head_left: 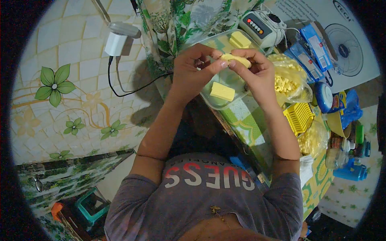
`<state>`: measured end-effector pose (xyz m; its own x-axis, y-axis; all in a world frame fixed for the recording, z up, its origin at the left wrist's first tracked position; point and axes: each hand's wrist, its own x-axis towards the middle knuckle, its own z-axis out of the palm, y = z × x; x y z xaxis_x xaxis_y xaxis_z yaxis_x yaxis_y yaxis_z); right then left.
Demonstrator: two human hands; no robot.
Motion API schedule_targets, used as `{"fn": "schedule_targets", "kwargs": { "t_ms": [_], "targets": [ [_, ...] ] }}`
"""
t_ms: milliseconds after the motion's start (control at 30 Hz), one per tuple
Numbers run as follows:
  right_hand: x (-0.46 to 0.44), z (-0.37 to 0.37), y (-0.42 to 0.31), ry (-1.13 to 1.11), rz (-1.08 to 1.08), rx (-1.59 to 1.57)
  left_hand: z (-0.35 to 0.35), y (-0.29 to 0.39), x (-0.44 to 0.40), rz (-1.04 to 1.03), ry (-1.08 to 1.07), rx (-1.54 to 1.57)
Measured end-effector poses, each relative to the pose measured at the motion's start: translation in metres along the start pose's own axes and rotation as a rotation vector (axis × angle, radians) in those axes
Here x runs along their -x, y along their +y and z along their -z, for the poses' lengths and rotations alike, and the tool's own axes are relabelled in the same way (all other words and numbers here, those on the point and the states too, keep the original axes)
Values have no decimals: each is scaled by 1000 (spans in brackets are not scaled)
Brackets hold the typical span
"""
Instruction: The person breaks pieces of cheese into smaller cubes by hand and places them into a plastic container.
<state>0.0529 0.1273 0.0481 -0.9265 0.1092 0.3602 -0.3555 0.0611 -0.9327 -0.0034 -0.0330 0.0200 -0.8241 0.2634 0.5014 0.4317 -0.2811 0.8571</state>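
Observation:
Over a clear plastic container (219,105), both my hands are closed on a small yellow oblong piece (240,60). My left hand (195,70) pinches its left end between thumb and index finger. My right hand (257,70) grips the rest of it, thumb below and fingers on top. What the piece is made of I cannot tell. Inside the container lie two more yellow blocks: a ridged one (222,91) close to me, and another block (240,39) at the far end. My fingers partly cover the held piece.
To the right are a plastic bag (287,82) of small yellow pieces, a yellow slatted basket (298,118) and another bag (313,138). A white device with buttons (259,28) stands behind the container. Blue packets (315,46) lie far right. A charger (116,43) with a black cable hangs left.

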Motion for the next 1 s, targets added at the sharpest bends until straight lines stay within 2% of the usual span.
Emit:
{"fn": "schedule_targets", "kwargs": {
  "t_ms": [67, 367, 467, 667, 767, 867, 1000],
  "targets": [
    [2, -1, -4, -7, 15, 30, 2, 2, 1, 22, -12, -40],
    [7, -1, -8, -79, 119, 77, 5, 16, 3, 104, -83, 150],
    [9, 4, -22, -107, -23, 236, 8, 15, 4, 79, -116, 165],
    [3, 7, -10, -152, -56, 23, 8, 16, 3, 35, -153, 188],
    [0, 6, -6, -176, -114, -141, 7, 16, 4, 86, -178, 278],
    [-3, 8, -5, -199, -206, -301, 11, 10, 3, 119, -219, 209],
    [-2, 7, -5, -179, -199, -237, 8, 7, 7, 213, -152, 345]
  ]
}}
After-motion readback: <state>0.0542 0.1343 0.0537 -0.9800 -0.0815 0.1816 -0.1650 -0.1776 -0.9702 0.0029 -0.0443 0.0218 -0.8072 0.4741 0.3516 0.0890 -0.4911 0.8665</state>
